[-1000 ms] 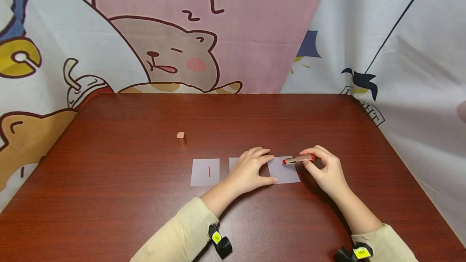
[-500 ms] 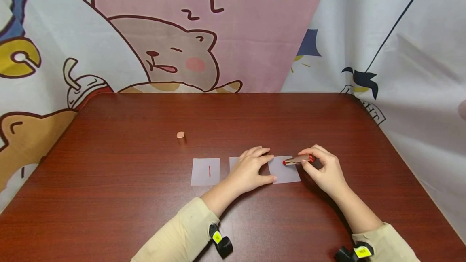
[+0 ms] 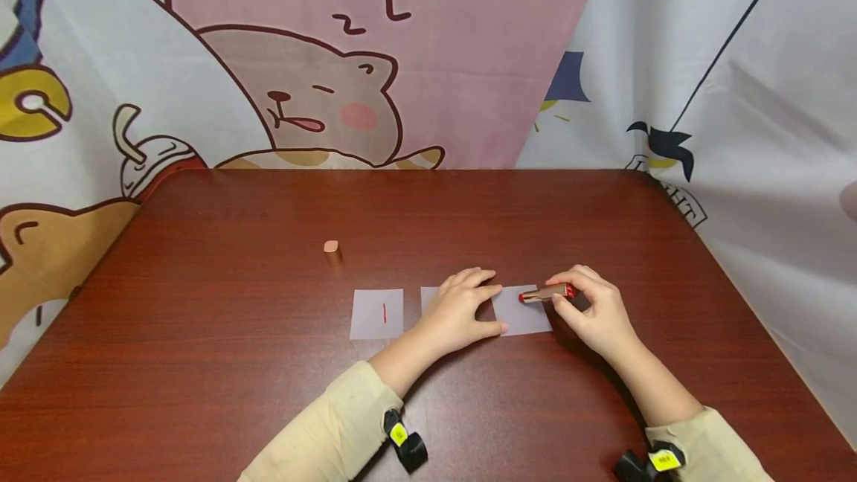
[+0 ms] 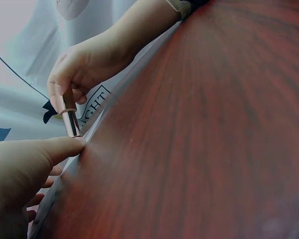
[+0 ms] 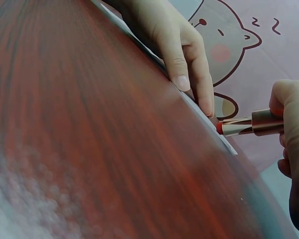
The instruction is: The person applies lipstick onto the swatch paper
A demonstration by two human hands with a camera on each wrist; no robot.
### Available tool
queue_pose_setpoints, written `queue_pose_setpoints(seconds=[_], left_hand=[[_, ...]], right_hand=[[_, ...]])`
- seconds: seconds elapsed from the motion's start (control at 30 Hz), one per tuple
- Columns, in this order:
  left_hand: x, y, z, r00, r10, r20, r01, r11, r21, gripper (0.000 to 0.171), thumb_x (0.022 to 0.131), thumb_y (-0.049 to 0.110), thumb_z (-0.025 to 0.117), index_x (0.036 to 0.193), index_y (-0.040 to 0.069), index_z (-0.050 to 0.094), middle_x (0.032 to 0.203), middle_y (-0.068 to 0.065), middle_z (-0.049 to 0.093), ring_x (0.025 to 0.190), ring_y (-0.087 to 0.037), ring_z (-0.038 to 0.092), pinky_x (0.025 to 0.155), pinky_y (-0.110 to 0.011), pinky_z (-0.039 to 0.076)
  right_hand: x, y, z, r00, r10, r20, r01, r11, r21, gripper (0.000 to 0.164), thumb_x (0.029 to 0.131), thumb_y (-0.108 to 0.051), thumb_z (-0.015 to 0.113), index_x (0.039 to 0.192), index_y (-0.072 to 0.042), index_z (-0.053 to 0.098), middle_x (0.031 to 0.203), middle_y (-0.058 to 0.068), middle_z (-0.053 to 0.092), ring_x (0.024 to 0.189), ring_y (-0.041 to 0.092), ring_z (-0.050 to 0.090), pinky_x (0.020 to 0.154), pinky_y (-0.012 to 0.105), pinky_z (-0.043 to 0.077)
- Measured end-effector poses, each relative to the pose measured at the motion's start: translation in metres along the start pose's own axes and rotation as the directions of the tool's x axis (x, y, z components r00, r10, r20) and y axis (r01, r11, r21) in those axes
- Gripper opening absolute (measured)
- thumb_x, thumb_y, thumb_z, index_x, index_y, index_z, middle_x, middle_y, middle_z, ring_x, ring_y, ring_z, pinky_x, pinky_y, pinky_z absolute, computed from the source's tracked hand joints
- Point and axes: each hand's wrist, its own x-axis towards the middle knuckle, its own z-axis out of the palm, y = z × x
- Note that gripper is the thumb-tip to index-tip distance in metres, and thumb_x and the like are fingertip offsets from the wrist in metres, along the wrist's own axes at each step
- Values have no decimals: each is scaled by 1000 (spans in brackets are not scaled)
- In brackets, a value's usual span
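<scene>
A lipstick (image 3: 547, 293) with a red tip and a rose-gold tube is pinched between the thumb and fingers of my right hand (image 3: 598, 312). In the head view its tip lies over the right-hand paper square (image 3: 525, 318). My left hand (image 3: 458, 311) rests with fingers spread at that paper's left edge. It covers most of the middle paper square (image 3: 428, 297). In the right wrist view the red tip (image 5: 219, 128) is close to the paper (image 5: 209, 124); contact cannot be told. Any mark under the tip is too small to tell.
To the left lies another paper square (image 3: 368, 315) bearing a short red line (image 3: 384, 313). The lipstick cap (image 3: 332, 252) stands farther back on the brown wooden table (image 3: 234, 244). A printed curtain (image 3: 462, 58) hangs behind the table and along its sides.
My right hand has shifted slightly left with the lipstick still pinched in it, and the tip stays over the right-hand paper. My left hand keeps its place.
</scene>
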Motion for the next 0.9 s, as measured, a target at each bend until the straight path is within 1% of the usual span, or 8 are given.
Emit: queue_pose_setpoints(seconds=[0.17,0.4,0.57,0.7,0.8,0.9], left_hand=[[0,0,0,1000,0,2,0,1000,0,62,83,48,71,133,13,59,144,-2,44,137,-22,33,111,-37,24],[-1,0,0,1000,0,-3,0,1000,6,63,82,48,71,133,14,59,144,-2,45,136,-21,33,111,-38,25],[-1,-1,1,1000,-2,-6,2,1000,6,62,82,48,71,132,13,59,144,-2,45,136,-21,33,111,-37,25],[-1,-1,0,1000,0,-8,0,1000,4,62,82,48,72,132,13,59,144,-2,45,136,-21,33,111,-37,24],[0,-1,0,1000,7,-12,-7,1000,-1,62,82,47,72,132,13,59,144,-3,45,136,-21,34,111,-37,24],[0,-1,0,1000,11,-17,-11,1000,3,62,82,47,72,132,13,60,143,-3,46,136,-21,34,111,-37,25]], right_hand=[[1,-1,0,1000,-15,7,15,1000,-1,26,69,4,65,91,-11,70,79,-2,61,76,5,49,66,21,37],[1,-2,0,999,-28,21,28,1000,9,25,70,4,65,90,-11,70,81,-2,62,76,5,49,63,25,38],[1,-1,-1,998,-37,42,36,999,19,24,71,4,66,90,-9,70,83,-5,63,77,6,50,64,26,39],[0,-1,0,997,-45,60,44,999,29,25,70,5,68,91,-9,71,84,-5,64,77,6,51,64,26,39],[2,-5,-1,996,-56,68,54,998,40,27,69,8,68,90,-8,70,83,-2,64,76,8,52,63,26,39],[6,-18,-3,995,-69,74,65,996,54,26,68,11,67,88,-4,69,81,3,64,75,12,53,64,25,39]])
